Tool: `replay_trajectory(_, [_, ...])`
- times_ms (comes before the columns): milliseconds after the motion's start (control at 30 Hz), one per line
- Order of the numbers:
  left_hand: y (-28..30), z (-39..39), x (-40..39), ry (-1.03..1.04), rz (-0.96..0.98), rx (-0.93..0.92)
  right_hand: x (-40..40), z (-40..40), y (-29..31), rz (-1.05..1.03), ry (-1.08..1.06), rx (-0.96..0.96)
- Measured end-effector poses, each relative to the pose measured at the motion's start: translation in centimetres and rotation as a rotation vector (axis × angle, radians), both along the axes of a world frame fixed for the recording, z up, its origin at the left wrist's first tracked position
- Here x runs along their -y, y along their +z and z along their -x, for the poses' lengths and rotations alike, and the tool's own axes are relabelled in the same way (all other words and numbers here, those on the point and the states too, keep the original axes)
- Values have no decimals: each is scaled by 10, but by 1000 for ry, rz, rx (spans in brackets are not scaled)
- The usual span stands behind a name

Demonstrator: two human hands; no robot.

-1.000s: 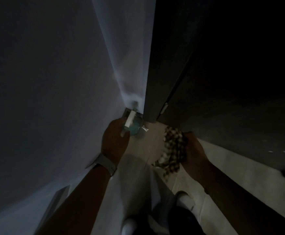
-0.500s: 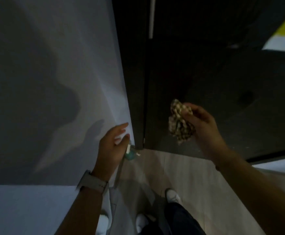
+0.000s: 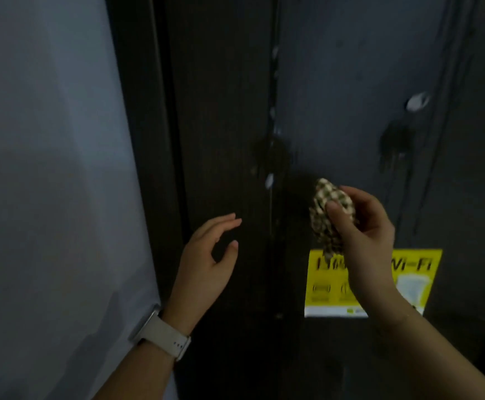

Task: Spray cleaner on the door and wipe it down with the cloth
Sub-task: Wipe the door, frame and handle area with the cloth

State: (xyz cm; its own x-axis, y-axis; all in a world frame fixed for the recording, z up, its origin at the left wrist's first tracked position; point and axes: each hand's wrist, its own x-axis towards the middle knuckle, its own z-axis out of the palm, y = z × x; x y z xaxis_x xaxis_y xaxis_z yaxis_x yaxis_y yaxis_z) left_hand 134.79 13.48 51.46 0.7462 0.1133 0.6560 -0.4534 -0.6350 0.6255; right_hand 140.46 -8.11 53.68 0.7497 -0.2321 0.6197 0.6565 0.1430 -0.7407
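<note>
The dark door (image 3: 351,82) fills the middle and right of the view, with wet drips and foam spots running down it. My right hand (image 3: 362,232) holds a bunched checked cloth (image 3: 326,215) close to the door surface, just above a yellow sticker. My left hand (image 3: 206,255) is empty, fingers spread and curved, raised in front of the dark door frame (image 3: 154,140). A pale watch (image 3: 163,336) sits on its wrist. The spray bottle is out of view.
A pale grey wall (image 3: 48,168) takes up the left side. A yellow Wi-Fi sticker (image 3: 408,284) is stuck on the door below my right hand. The scene is dim.
My left hand set the spray bottle down by the floor, let go and rose empty. My view lifted from the floor to the door. My right hand carried the cloth upward.
</note>
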Motion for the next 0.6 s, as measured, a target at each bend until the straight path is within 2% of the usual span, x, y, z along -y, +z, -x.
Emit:
replay_trajectory(133, [69,-43,5,70,-211,187,17,-38,70,64,-138,217])
replay_trajectory(267, [133,-72,-4,187,-290,405,32,-80,143,100,-222,390])
replay_trajectory(400, [194,-96,-20,298,-348,571,20,-105,199,297,-320,630])
replay_trajectory(500, [232,-109,-36,386,-476,633,5,-120,233,469,-540,833])
replay_trajectory(600, [262,-120,-57,486,-625,673,-9,-130,253,445,-655,832])
